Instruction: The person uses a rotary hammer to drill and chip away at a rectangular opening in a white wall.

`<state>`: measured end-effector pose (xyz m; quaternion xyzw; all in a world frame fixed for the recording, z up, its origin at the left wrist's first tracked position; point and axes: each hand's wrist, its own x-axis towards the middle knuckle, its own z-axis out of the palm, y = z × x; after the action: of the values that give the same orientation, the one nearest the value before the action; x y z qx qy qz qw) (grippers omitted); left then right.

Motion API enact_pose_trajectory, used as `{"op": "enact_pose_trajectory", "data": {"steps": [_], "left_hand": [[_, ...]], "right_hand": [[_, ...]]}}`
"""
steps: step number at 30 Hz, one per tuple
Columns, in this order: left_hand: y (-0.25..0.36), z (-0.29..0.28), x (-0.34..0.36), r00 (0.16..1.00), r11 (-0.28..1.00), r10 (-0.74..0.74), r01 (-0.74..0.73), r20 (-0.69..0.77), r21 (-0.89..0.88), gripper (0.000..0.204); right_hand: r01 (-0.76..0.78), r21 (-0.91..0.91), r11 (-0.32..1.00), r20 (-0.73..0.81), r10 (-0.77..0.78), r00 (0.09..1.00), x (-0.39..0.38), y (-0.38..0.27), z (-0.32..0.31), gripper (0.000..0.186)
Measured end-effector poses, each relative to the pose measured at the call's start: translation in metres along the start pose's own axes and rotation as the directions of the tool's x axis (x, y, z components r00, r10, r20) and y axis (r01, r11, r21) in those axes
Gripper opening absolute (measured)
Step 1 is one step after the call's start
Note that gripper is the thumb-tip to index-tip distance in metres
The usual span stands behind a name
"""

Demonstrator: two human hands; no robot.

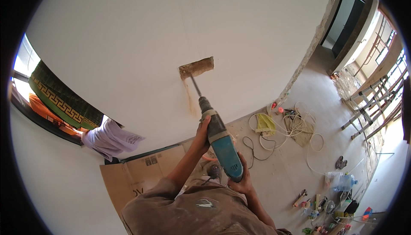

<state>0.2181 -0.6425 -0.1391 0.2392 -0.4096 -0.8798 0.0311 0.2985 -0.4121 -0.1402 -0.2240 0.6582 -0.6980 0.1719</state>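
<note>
A teal and black rotary hammer drill (225, 151) is held in both my hands, pointing up and away at the white wall (128, 42). Its long bit (196, 86) reaches the lower edge of a rectangular recess (197, 67) cut into the wall, where brown masonry shows. Under the recess, brown dust streaks run down the paint. My left hand (204, 129) grips the front of the drill body, behind the chuck. My right hand (242, 181) is wrapped round the rear handle; its trigger finger is hidden.
Flattened cardboard (150, 171) leans below the wall at left, near hanging cloths (112, 138). Loose white cable (295, 126) and a yellow bag (265, 124) lie on the floor at right. Further right stand a metal ladder (364, 111) and scattered tools and bottles (344, 182).
</note>
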Motion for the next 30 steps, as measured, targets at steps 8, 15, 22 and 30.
{"op": "enact_pose_trajectory", "data": {"steps": [8, 15, 22, 30], "left_hand": [[0.003, 0.039, 0.029, 0.982, 0.998, -0.057, 0.053, 0.182, 0.03, 0.058], [0.047, 0.067, 0.007, 0.929, 0.988, -0.047, 0.098, 0.368, -0.123, 0.074], [0.08, 0.124, 0.032, 0.885, 0.936, 0.113, 0.058, 0.452, -0.347, 0.074], [0.121, 0.157, 0.061, 0.883, 0.821, 0.197, 0.088, 0.425, -0.564, 0.072]], "right_hand": [[-0.02, 0.115, 0.993, -0.146, 0.037, 0.989, 0.009, -0.027, 0.0, 0.101], [0.004, -0.011, 1.0, -0.106, -0.005, 0.994, 0.025, -0.065, -0.036, 0.095], [0.001, -0.068, 0.998, 0.007, 0.0, 1.0, 0.088, -0.211, -0.057, 0.076], [-0.053, -0.349, 0.936, 0.003, 0.057, 0.998, 0.158, -0.286, -0.048, 0.069]]}}
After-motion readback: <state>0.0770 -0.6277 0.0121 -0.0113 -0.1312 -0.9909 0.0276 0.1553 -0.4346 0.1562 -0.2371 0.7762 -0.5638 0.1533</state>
